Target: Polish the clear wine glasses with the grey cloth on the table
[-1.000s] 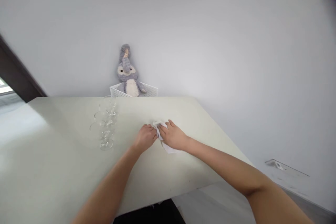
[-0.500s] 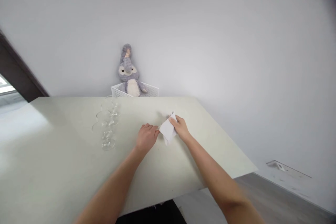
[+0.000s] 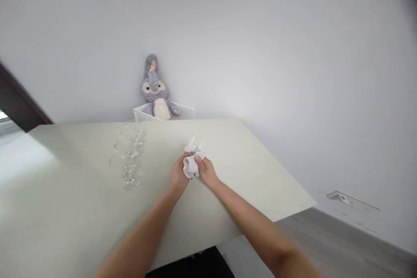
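Observation:
Over the middle of the table, a clear stemmed glass (image 3: 194,143) points its bowl away from me. A folded white cloth (image 3: 191,165) is wrapped around its near part and hides the stem and foot. My left hand (image 3: 180,174) is closed at the left side of the wrapped glass, its fingertips partly behind the cloth. From the right, my right hand (image 3: 207,171) pinches the cloth against the glass, thumb on top. Several more stemmed glasses (image 3: 131,181) stand in a row to the left, apart from my hands.
The pale table (image 3: 81,208) reaches the wall, with its right edge slanting toward me. Behind its far edge, a grey plush toy (image 3: 155,91) sits in a white perforated basket (image 3: 186,112). A dark frame (image 3: 19,95) stands at the left.
Both hands have drawn together and shifted slightly left. The glass, earlier mostly hidden sideways behind the cloth, now points its bowl away from me, and the cloth wraps its near part.

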`<state>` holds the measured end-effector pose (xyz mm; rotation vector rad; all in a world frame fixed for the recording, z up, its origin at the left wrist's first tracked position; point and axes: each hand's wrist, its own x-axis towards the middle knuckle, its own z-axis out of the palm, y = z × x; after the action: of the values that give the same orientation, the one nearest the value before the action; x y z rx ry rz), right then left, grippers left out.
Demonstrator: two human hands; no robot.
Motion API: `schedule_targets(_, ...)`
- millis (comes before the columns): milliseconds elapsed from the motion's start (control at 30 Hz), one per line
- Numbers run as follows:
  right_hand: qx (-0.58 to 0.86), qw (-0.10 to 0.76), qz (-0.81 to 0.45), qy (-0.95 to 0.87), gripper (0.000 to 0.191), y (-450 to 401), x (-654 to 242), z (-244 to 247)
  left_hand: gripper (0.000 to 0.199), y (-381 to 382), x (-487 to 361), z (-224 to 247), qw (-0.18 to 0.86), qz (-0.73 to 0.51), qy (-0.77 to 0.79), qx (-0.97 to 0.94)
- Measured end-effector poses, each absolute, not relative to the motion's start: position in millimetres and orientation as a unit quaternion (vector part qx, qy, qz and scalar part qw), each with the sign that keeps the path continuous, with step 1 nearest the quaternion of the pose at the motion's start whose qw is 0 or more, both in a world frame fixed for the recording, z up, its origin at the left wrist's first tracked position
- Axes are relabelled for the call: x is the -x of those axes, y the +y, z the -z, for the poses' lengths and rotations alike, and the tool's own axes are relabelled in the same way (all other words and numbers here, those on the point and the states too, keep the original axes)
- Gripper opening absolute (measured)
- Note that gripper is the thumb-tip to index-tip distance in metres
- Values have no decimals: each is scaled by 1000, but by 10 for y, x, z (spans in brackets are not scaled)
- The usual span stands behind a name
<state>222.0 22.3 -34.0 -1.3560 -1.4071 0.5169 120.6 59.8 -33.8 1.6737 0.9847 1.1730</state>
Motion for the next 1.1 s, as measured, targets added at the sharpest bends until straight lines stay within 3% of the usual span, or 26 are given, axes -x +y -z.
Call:
schedule_targets(133,583,296,-11,-757,33,129,-2481,290,15,690,-1198,380,369,-461,390,-706)
schedule_targets(200,546,176,34,-819,34,79,-2571,234,16,735,-1185,417,316,-468,401,-722)
schedule_targets(300,535,114,14,-837,45,59,-2683,77,17,805,-1131,438,243,-497,435,-710)
schedule_targets(433,630,268,-64,-726,42,178,-2710,-111,16,828,-1079,391,198,-529,443,-696)
schedule_targets(567,576,442,-269,-633,34,357,-2447,-3,12,720,-1141,372,187,-501,402,-743)
schedule_targets(700,547,559,-360,-509,27,568,-2262,181,18,638,-1220,405,189,-493,431,-732)
schedule_targets(833,574,631,-339,-396,22,898,-2585,200,45,639,-1263,481,205,-481,451,-723)
schedule_targets(1033,614,668,-305,-290,18,1281,-3392,248,66,633,-1314,631,333,-343,357,-803)
schedule_targets(1100,614,667,-322,-273,17,1312,-3508,299,64,623,-1323,637,341,-319,347,-813)
